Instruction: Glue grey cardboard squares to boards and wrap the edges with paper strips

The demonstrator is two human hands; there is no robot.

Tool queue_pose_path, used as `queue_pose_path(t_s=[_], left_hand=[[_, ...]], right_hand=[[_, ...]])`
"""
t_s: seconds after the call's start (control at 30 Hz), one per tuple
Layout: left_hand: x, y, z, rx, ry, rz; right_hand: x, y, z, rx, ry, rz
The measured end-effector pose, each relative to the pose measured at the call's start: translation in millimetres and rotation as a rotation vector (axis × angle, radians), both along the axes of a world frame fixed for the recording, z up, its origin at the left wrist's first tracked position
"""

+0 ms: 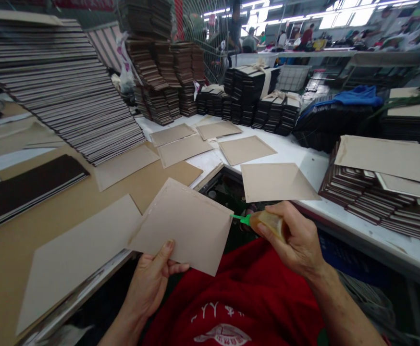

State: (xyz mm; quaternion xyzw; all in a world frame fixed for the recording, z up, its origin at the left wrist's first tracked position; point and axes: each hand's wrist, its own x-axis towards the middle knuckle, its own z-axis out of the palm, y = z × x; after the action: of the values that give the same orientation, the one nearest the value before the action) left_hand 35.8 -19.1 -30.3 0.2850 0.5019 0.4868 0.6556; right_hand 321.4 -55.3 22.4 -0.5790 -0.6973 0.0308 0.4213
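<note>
My left hand [155, 269] grips a beige cardboard sheet [184, 226] by its near edge, thumb on top and fingers beneath. A thin shiny line, like glue, runs along the sheet's far edges. In my right hand [300, 235] is a glue bottle [267, 225] with amber contents, its fingers wrapped round it. The bottle's green nozzle [240, 219] points left, its tip at the right corner of the held sheet. Another beige sheet [80, 259] lies on the table to the left, and one [277, 182] rests on the white table just beyond the bottle.
Several more sheets [248, 150] lie spread on the white table [303, 166]. A tall leaning stack of dark-edged boards [62, 86] rises at the left. Piled boards [386, 192] stand at the right, bundled black stacks [249, 91] behind. A gap [224, 185] separates the tables. People are in the background.
</note>
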Motion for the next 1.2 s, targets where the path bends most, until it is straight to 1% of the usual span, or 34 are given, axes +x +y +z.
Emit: queue_pose_path(t_s=[0.1,0.17,0.27,0.33,0.43,0.57,0.67,0.73,0.87,0.93,1.0,1.1,1.13,1.2], left_hand=[[-1,0,0.8,0.017,0.002,-0.005],[-2,0,1.9,0.016,0.008,0.002],[-5,0,3.5,0.003,0.02,0.014],[-8,0,4.4,0.006,0.019,0.008],[-9,0,5.2,0.019,0.018,0.011],[-7,0,4.3,0.015,0.019,0.011],[-6,0,3.1,0.004,0.004,-0.014],[-7,0,3.3,0.009,0.003,-0.007],[-11,0,6.0,0.031,-0.001,0.011],[-13,1,7.0,0.035,0.0,0.007],[-14,2,7.4,0.038,0.008,0.006],[-14,4,7.8,0.046,0.013,0.017],[-14,5,8.1,0.043,0.01,0.017],[-15,6,9.1,0.026,-0.001,0.008]], right_hand=[[0,0,0.6,0.045,0.014,0.019],[0,0,-0.4,0.028,0.003,0.021],[2,1,-3.9,-0.012,-0.003,-0.026],[2,0,-5.5,0.016,0.006,-0.038],[1,1,-4.7,0.055,0.025,-0.005],[-4,5,-0.4,0.027,0.037,0.01],[-7,8,2.7,0.069,0.059,0.044],[-7,9,3.1,0.086,0.075,0.065],[-1,7,-2.0,0.046,0.07,0.017],[1,5,-4.7,0.055,0.067,0.007],[2,1,-5.6,0.047,0.07,0.058],[1,-3,-3.4,-0.012,0.077,0.199],[1,-3,-2.3,-0.012,0.084,0.221],[1,-3,-0.4,0.047,0.104,0.202]])
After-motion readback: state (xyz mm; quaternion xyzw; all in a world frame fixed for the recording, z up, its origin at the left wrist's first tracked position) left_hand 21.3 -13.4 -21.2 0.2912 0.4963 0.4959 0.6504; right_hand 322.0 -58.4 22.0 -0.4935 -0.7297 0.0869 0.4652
